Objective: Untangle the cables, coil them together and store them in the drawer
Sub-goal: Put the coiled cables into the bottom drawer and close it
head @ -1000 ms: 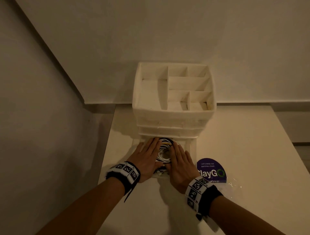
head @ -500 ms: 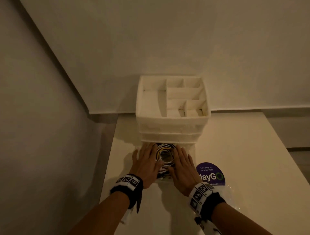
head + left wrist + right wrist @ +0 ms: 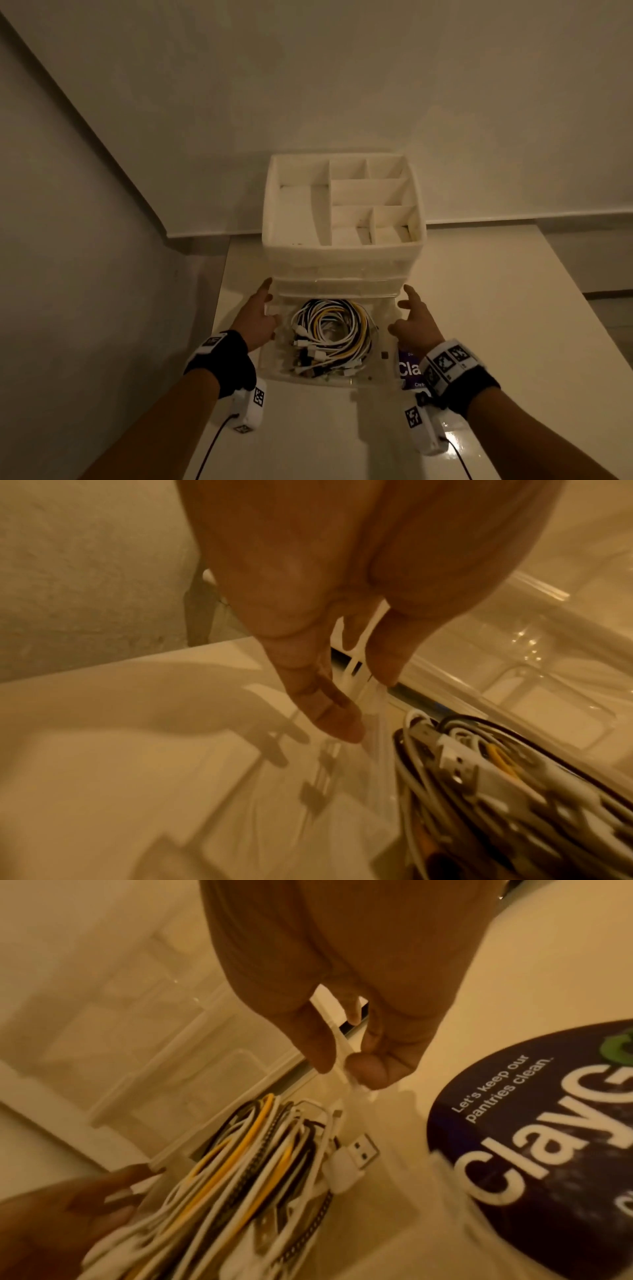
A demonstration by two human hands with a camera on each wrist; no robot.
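A coil of white, black and yellow cables (image 3: 331,337) lies in the pulled-out clear bottom drawer (image 3: 342,382) of a white organiser (image 3: 342,255). My left hand (image 3: 267,305) is at the drawer's left wall, my right hand (image 3: 407,308) at its right wall. In the left wrist view the left hand (image 3: 363,696) pinches the wall between thumb and fingers, with the cables (image 3: 479,777) just inside. The right wrist view shows the right hand (image 3: 346,1064) pinching the opposite wall, beside the cables (image 3: 240,1150) and a USB plug (image 3: 359,1153).
The organiser's top tray has several open compartments (image 3: 363,195). A round purple sticker (image 3: 409,368) lies on the white tabletop right of the drawer. A wall (image 3: 85,274) runs close along the table's left edge. Bare tabletop (image 3: 496,308) stretches to the right.
Both hands have come off the top of the cable coil and moved outward to the drawer's two side walls. The coil now lies uncovered in the drawer.
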